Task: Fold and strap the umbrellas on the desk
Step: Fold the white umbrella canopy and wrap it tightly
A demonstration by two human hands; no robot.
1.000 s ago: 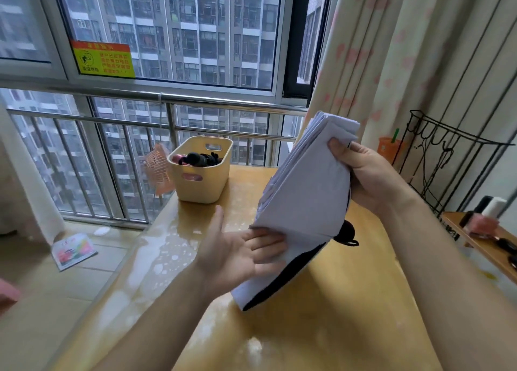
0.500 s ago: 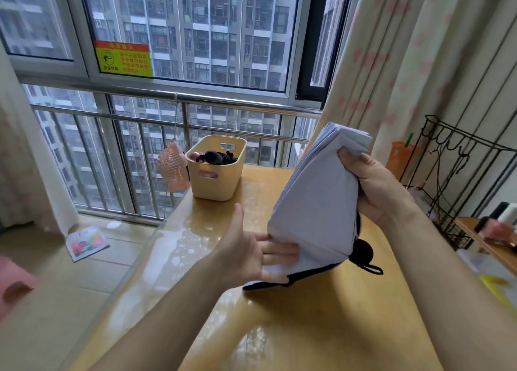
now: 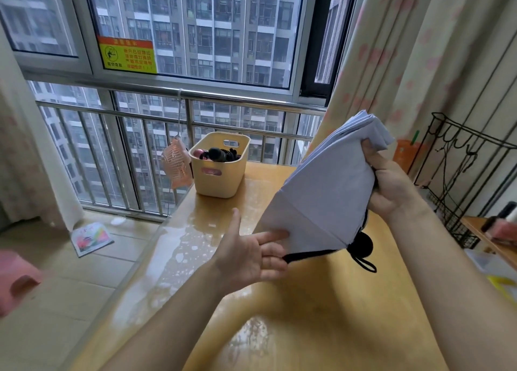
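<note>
A pale lilac umbrella [image 3: 321, 200] with a black lining hangs collapsed above the wooden desk [image 3: 321, 314], its pleats gathered and its tip end pointing up. My right hand [image 3: 391, 186] grips the bunched fabric near that upper end. My left hand [image 3: 251, 256] is palm up with straight fingers, touching the lower edge of the canopy from beneath. The black handle [image 3: 362, 245] with its wrist loop pokes out below the fabric on the right.
A yellow plastic basket [image 3: 219, 166] with dark items stands at the desk's far end, a small pink fan [image 3: 176, 163] beside it. A black wire rack [image 3: 470, 180] and curtain are at the right. Window railing runs behind.
The umbrella has been raised slightly and turned more upright. My left hand has slid from flat against the fabric's side to under its lower edge. The camera has moved closer.
</note>
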